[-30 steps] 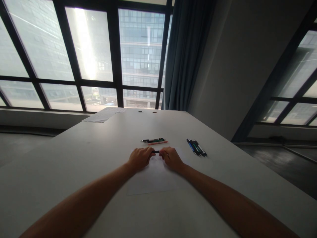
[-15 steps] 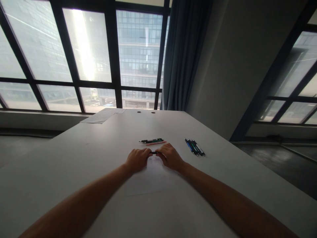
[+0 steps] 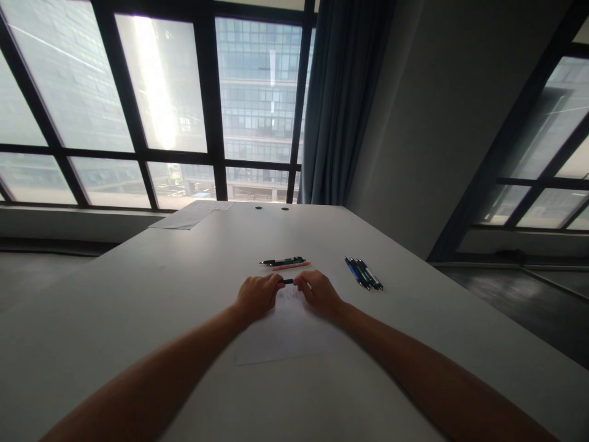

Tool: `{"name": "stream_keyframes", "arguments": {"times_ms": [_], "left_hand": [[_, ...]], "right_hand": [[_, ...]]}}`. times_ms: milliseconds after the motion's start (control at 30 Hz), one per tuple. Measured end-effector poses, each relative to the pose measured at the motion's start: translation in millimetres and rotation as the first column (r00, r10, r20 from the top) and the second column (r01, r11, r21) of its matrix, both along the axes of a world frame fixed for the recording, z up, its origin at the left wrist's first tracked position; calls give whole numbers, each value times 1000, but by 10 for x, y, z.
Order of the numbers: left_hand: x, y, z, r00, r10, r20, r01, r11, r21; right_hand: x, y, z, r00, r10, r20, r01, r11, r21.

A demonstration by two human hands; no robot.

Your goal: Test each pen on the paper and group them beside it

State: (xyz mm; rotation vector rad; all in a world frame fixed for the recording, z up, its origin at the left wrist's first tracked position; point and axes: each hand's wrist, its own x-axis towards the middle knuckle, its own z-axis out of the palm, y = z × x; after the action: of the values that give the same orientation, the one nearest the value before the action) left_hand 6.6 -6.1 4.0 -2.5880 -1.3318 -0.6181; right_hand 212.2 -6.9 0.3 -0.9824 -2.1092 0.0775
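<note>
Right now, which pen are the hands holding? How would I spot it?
Find the white sheet of paper on the grey table. Above its far edge, the left hand and right hand pinch a dark pen; it alone is held.

Readable text: none is found anywhere in the view.
Sheet of paper (image 3: 285,331): faint marks are seen near its far edge (too small to be read).
Far papers (image 3: 191,215): print is suggested, nothing can be made out.
Pens (image 3: 363,273): no brand or label can be deciphered.
</note>
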Motion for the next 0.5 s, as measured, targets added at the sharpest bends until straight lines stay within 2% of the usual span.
{"name": "stream_keyframes", "arguments": {"times_ms": [367, 500], "left_hand": [[12, -6, 7, 999, 29, -20, -29, 999, -16], [8, -3, 1, 999, 41, -18, -41, 999, -24]], "right_hand": [[-18, 9, -22, 999, 23, -25, -22, 999, 39], [-20, 3, -17, 998, 13, -54, -12, 1000, 16]]}}
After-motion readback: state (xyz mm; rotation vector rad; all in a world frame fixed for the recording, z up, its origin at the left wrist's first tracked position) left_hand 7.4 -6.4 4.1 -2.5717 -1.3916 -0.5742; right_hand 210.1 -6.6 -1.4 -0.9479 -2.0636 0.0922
